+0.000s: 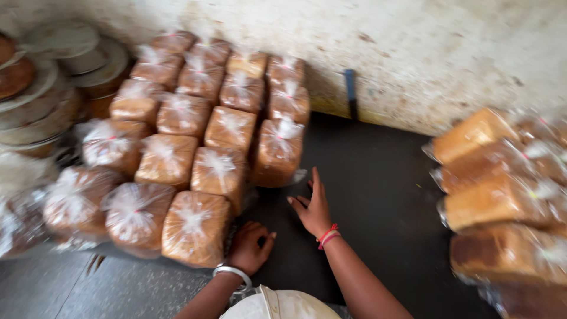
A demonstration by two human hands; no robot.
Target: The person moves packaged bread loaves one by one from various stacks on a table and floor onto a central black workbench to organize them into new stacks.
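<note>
Several bagged bread loaves [195, 147] stand on end in rows on a dark surface [378, 177], each in clear plastic tied at the top. My left hand [251, 245] rests with curled fingers against the side of the nearest loaf [195, 227]. My right hand [313, 207] lies flat and open on the dark surface just right of the stack, holding nothing. A silver bangle is on my left wrist and red bands on my right.
More bagged loaves [502, 195] lie on their sides at the right edge. Stacked round metal lids and pans [41, 94] sit at the far left. A stained white wall [425, 53] runs behind, with a dark blue handle [351, 91] leaning on it.
</note>
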